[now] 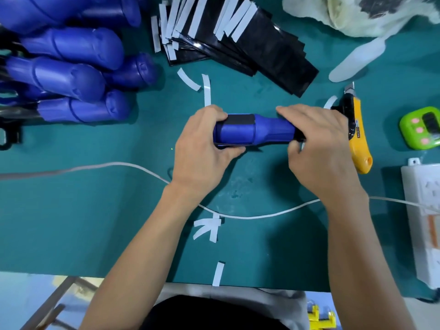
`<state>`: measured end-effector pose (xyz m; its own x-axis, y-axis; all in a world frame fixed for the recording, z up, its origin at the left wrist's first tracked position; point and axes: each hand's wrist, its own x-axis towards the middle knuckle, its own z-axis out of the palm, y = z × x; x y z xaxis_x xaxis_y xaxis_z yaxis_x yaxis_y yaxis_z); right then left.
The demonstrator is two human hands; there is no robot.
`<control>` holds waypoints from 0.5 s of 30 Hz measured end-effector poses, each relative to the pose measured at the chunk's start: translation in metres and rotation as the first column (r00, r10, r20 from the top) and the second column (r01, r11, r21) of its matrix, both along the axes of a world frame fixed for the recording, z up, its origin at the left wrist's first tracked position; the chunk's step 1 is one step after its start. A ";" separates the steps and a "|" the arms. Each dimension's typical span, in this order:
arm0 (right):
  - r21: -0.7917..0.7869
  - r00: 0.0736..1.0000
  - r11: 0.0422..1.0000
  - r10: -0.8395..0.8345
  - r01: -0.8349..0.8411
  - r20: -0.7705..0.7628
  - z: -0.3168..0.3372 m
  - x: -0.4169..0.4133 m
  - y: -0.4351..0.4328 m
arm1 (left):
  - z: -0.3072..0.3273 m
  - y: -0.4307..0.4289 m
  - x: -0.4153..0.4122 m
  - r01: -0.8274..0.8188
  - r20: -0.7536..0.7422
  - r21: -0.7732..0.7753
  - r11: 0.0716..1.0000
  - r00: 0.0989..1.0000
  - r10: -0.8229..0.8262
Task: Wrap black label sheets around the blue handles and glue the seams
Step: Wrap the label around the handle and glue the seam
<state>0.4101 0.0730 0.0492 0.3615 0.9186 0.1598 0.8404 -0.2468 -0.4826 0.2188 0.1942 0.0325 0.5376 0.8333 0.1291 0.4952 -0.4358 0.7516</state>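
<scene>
A blue handle (269, 131) lies crosswise just above the green table, held at both ends. My left hand (202, 148) grips its thick left end, where a black label sheet (239, 120) is partly wrapped around it. My right hand (319, 144) grips the narrow right end, fingers curled over it. A fanned stack of black label sheets (269, 51) with white backing strips lies at the back centre. Several more blue handles (71, 75) are piled at the back left.
A yellow utility knife (358, 134) lies right of my right hand. A green timer (420, 127) and a white power strip (421, 210) sit at the right edge. A white cable (250, 216) crosses the table under my forearms. Peeled white strips (207, 228) lie scattered. A translucent glue bottle (357, 60) lies back right.
</scene>
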 end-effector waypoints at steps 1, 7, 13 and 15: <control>0.028 0.998 1.000 0.013 -0.011 -0.066 0.003 -0.005 0.002 | 0.000 0.000 0.000 0.000 0.011 0.003 1.000 1.000 0.000; 0.162 0.962 0.983 0.122 -0.084 -0.244 0.013 -0.050 0.025 | 0.001 0.001 -0.002 -0.005 0.037 -0.023 1.000 0.999 0.006; 0.256 0.951 0.966 0.054 0.027 -0.303 0.000 -0.059 0.026 | -0.002 0.002 -0.005 0.034 -0.006 -0.103 0.994 0.999 -0.035; 0.263 0.943 0.964 0.045 0.046 -0.328 -0.003 -0.061 0.027 | -0.001 0.001 -0.004 0.059 -0.011 -0.111 0.992 0.998 -0.060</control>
<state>0.3494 0.0999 0.0465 0.4355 0.8594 0.2679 0.6231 -0.0730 -0.7787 0.2147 0.1954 0.0313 0.5877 0.8085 0.0304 0.4815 -0.3797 0.7900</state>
